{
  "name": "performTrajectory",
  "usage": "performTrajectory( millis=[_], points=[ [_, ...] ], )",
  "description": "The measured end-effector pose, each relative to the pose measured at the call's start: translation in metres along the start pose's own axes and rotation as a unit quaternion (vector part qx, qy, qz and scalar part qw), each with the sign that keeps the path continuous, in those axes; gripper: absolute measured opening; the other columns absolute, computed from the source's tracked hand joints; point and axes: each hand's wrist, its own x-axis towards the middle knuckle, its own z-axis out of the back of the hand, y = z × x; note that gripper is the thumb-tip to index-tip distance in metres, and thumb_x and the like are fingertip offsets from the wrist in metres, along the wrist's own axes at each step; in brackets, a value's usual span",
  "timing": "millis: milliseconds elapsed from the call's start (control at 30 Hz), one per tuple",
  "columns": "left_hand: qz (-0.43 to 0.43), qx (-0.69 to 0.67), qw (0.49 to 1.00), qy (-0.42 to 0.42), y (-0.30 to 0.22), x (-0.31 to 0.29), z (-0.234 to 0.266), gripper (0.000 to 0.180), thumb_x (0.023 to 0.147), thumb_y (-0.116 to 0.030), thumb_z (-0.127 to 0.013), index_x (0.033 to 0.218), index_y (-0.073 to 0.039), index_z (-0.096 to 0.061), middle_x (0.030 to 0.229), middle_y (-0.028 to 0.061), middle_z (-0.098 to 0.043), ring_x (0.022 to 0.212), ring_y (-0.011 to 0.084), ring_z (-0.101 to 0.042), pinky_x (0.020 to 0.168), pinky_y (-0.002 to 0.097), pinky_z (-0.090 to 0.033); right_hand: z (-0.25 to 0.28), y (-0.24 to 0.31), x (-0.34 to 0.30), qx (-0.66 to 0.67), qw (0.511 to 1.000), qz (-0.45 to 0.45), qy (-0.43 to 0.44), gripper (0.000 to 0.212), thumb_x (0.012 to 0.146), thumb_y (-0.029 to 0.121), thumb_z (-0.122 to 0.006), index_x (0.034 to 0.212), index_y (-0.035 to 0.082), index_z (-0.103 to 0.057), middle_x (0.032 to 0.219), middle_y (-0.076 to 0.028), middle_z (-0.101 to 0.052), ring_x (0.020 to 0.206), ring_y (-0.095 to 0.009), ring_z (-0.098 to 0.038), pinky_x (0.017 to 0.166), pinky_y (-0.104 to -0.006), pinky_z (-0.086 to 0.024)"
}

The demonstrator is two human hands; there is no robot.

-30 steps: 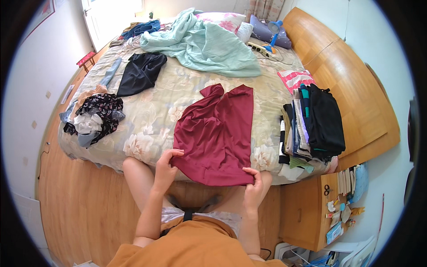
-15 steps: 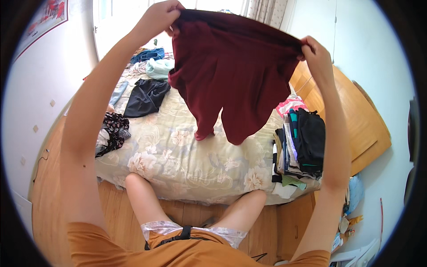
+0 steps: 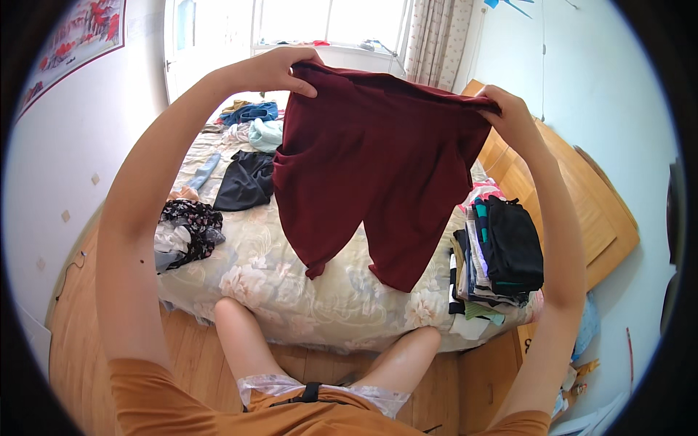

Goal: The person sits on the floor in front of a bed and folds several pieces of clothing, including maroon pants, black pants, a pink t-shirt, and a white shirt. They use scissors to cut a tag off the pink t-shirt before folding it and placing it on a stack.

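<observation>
Above the bed (image 3: 349,301), your left fingers (image 3: 302,88) and right fingers (image 3: 490,106) pinch maroon pants (image 3: 371,160) by the waist, likely so they hang spread.

The person wears a shirt (image 3: 313,423) of plain orange-brown cloth. Its left sleeve (image 3: 156,396) and right sleeve (image 3: 522,424) are short and finish above the elbow. On the left arm (image 3: 131,240) there is one small round dark spot. At the waist goes a narrow black strap (image 3: 311,393) with a thicker black piece at the front. The shorts (image 3: 382,400) are whitish, with a pale, blurred pattern, and finish above the bare knees (image 3: 231,314).
</observation>
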Motion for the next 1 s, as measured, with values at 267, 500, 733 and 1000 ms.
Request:
performTrajectory(
  millis=[267,500,733,1000],
  points=[
    [0.009,-0.034,0.999,-0.031,0.023,0.001,-0.017,0.036,0.098,-0.037,-0.057,0.1,-0.002,-0.063,0.081,0.0066,-0.062,0.075,0.0151,-0.055,0.075,0.0307,-0.046,-0.018,-0.01,-0.01,0.147,0.98,-0.132,-0.021,0.041,0.096,0.038,-0.06,0.105,-0.002,-0.066,0.087,-0.01,-0.069,0.081,-0.015,-0.063,0.076,-0.0301,-0.051],
    [-0.006,0.023,1.0,-0.009,0.029,0.009,-0.007,0.038,0.099,-0.03,-0.055,0.121,0.001,-0.06,0.095,0.011,-0.069,0.085,0.0186,-0.06,0.083,0.0322,-0.047,-0.021,-0.03,-0.014,0.201,0.966,-0.166,-0.01,0.049,0.098,0.044,-0.054,0.109,-0.002,-0.066,0.09,-0.008,-0.069,0.085,-0.015,-0.063,0.081,-0.0276,-0.049],
    [0.034,-0.15,0.982,-0.113,0.007,0.018,0.004,0.036,0.098,-0.034,-0.056,0.117,-0.004,-0.063,0.108,0.0022,-0.064,0.102,0.0145,-0.058,0.096,0.0292,-0.041,-0.004,0.004,0.0,0.448,0.855,-0.227,-0.132,0.049,0.091,0.044,-0.064,0.113,-0.001,-0.064,0.103,-0.007,-0.069,0.092,-0.014,-0.064,0.084,-0.0244,-0.05],
    [-0.046,-0.55,0.824,-0.13,0.004,0.047,0.005,0.033,0.096,-0.02,-0.057,0.117,0.005,-0.062,0.109,0.0122,-0.066,0.1,0.021,-0.06,0.09,0.034,-0.047,0.016,0.004,0.022,0.628,0.731,-0.205,-0.171,0.04,0.093,0.036,-0.064,0.114,0.003,-0.061,0.103,-0.007,-0.068,0.09,-0.015,-0.066,0.08,-0.0281,-0.055]
  ],
)
